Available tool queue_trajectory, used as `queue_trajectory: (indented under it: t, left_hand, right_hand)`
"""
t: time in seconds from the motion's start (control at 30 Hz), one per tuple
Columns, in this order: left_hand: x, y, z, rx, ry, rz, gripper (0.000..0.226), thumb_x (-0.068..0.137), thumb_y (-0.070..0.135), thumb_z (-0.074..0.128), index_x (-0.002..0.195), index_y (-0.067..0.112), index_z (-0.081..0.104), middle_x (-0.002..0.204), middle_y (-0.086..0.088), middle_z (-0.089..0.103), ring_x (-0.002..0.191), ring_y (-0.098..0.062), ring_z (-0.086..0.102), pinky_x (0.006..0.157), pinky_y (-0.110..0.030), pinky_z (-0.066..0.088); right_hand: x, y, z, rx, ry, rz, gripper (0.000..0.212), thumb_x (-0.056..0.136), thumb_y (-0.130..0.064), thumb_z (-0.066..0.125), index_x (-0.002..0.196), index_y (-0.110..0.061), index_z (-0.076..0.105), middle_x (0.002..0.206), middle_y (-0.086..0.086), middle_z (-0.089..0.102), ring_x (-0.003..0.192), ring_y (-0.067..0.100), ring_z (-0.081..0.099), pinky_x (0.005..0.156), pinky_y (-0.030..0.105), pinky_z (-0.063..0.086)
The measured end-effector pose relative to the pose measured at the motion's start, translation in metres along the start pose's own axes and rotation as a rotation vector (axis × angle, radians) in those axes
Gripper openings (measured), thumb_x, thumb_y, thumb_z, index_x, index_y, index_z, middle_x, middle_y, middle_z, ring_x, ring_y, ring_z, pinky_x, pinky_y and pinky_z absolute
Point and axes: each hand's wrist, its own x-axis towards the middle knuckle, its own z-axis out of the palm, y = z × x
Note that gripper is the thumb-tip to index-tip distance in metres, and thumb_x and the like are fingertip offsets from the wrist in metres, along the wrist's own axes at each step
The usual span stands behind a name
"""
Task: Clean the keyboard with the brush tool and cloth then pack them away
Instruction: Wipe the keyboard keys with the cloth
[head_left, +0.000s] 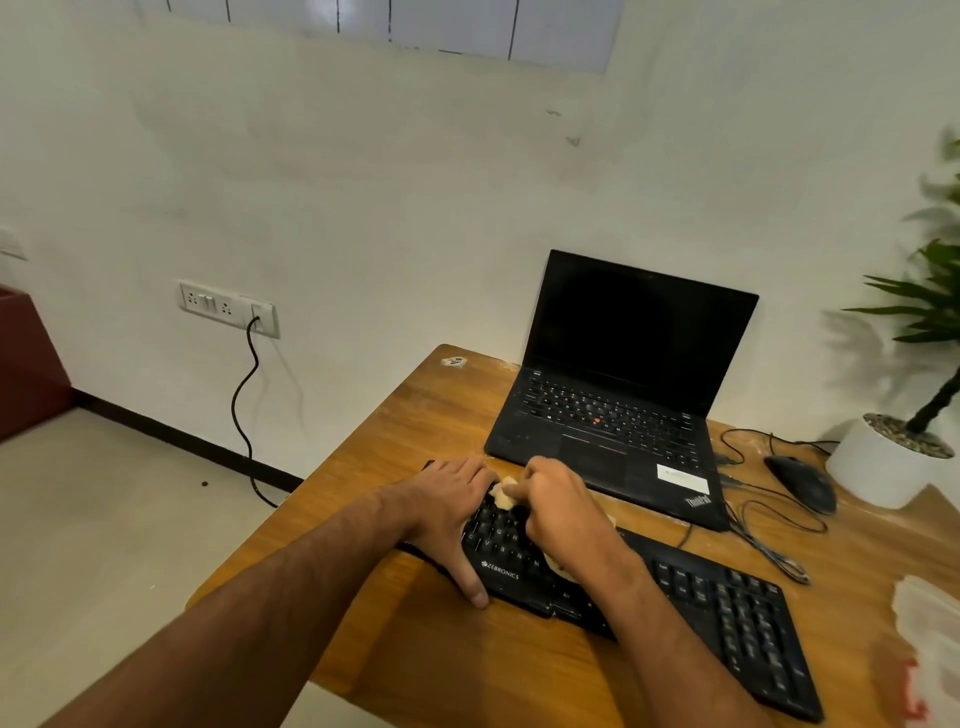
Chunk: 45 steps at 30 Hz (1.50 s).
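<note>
A black Zebronics keyboard lies slantwise across the wooden desk, just in front of the open ThinkPad laptop, whose screen is dark. Both hands work at the keyboard's left end. The left hand clasps that end, fingers laid over the far edge and the thumb pressed along the near edge beside the brand lettering, steadying it. The right hand is curled around a pale yellowish cloth, pressing it down onto the keys; a bunched corner of the cloth shows between the two hands, and another bit peeks out under the wrist. No brush tool can be made out.

To the right of the keyboard's far end, a black wired mouse sits beside the laptop, its cable looping over the desk. A white pot with a green plant stands just right of the mouse. At the frame's right edge, near the keyboard's number pad, lies something white and crinkled with red marking, too blurred to identify. Left of the laptop, a wall socket panel holds a black power cord hanging to the floor.
</note>
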Motion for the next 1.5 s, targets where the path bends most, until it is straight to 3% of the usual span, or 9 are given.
queue_trajectory:
  t: [0.3,0.43,0.53,0.7,0.83,1.03,1.17,1.27,1.5]
  left_hand:
    - [0.004,-0.006,0.002,-0.039,0.025,0.014,0.138,0.052,0.085,0.083,0.156,0.020,0.021,0.153,-0.001,0.032,0.142,-0.022,0.032,0.126,-0.048,0.023]
    - [0.003,-0.002,0.001,-0.011,0.009,0.005,0.137,0.054,0.085,0.082,0.157,0.020,0.020,0.153,-0.002,0.032,0.142,-0.023,0.032,0.126,-0.047,0.023]
    - [0.004,0.001,0.000,0.009,0.000,0.004,0.136,0.056,0.085,0.081,0.158,0.018,0.021,0.154,-0.003,0.033,0.143,-0.025,0.032,0.126,-0.047,0.023]
    - [0.005,-0.004,-0.001,-0.017,0.003,-0.005,0.138,0.052,0.085,0.083,0.156,0.019,0.021,0.154,-0.003,0.033,0.143,-0.025,0.033,0.126,-0.049,0.024]
    - [0.005,-0.002,0.000,-0.026,-0.002,-0.006,0.137,0.052,0.083,0.085,0.156,0.019,0.021,0.152,-0.002,0.033,0.142,-0.024,0.033,0.126,-0.048,0.023]
    - [0.003,0.000,-0.001,-0.001,-0.013,-0.003,0.136,0.056,0.083,0.083,0.157,0.016,0.022,0.150,-0.003,0.035,0.139,-0.024,0.034,0.125,-0.048,0.026]
    - [0.006,-0.004,0.001,-0.032,-0.014,-0.012,0.137,0.053,0.083,0.084,0.156,0.018,0.022,0.153,-0.003,0.033,0.141,-0.025,0.034,0.125,-0.049,0.026]
    - [0.007,-0.005,0.002,-0.058,0.004,-0.004,0.134,0.051,0.083,0.085,0.153,0.021,0.023,0.149,-0.001,0.035,0.139,-0.022,0.035,0.124,-0.049,0.026]
    - [0.005,-0.003,0.001,-0.032,0.000,-0.007,0.132,0.054,0.081,0.085,0.154,0.018,0.024,0.147,-0.002,0.036,0.137,-0.023,0.036,0.123,-0.047,0.028]
  right_hand:
    - [-0.032,0.028,-0.022,-0.007,-0.018,0.280,0.027,0.090,0.000,0.062,0.105,-0.016,0.077,0.110,0.000,0.063,0.105,0.019,0.063,0.081,0.022,0.048]
    - [-0.013,-0.003,-0.015,0.042,0.000,0.130,0.033,0.093,-0.010,0.066,0.123,-0.023,0.071,0.110,-0.005,0.056,0.108,0.014,0.055,0.090,0.025,0.048]
    - [-0.014,-0.018,0.001,0.018,-0.051,0.034,0.031,0.094,-0.007,0.062,0.121,-0.019,0.070,0.105,-0.001,0.050,0.108,0.019,0.050,0.085,0.028,0.042]
    - [-0.035,0.006,-0.003,0.043,-0.036,0.166,0.016,0.096,-0.013,0.065,0.104,-0.025,0.071,0.100,-0.006,0.054,0.102,0.017,0.055,0.084,0.026,0.045]
    - [-0.030,0.002,-0.015,0.031,-0.022,0.206,0.028,0.090,-0.005,0.067,0.114,-0.017,0.075,0.113,-0.001,0.062,0.106,0.016,0.062,0.088,0.028,0.053]
    - [-0.013,-0.027,0.002,0.036,-0.028,0.080,0.033,0.094,-0.008,0.063,0.124,-0.020,0.071,0.104,-0.002,0.051,0.107,0.018,0.050,0.080,0.027,0.038]
    - [-0.033,0.000,-0.009,0.024,-0.056,0.216,0.034,0.091,-0.005,0.067,0.119,-0.022,0.074,0.115,-0.004,0.066,0.110,0.014,0.060,0.091,0.027,0.051]
    - [-0.033,0.006,-0.013,0.052,-0.036,0.315,0.031,0.086,-0.001,0.067,0.107,-0.021,0.078,0.110,-0.003,0.074,0.099,0.011,0.068,0.086,0.029,0.059]
    - [-0.025,-0.031,-0.003,0.026,-0.017,0.137,0.033,0.092,-0.010,0.067,0.124,-0.022,0.070,0.119,0.001,0.058,0.117,0.018,0.053,0.093,0.029,0.046]
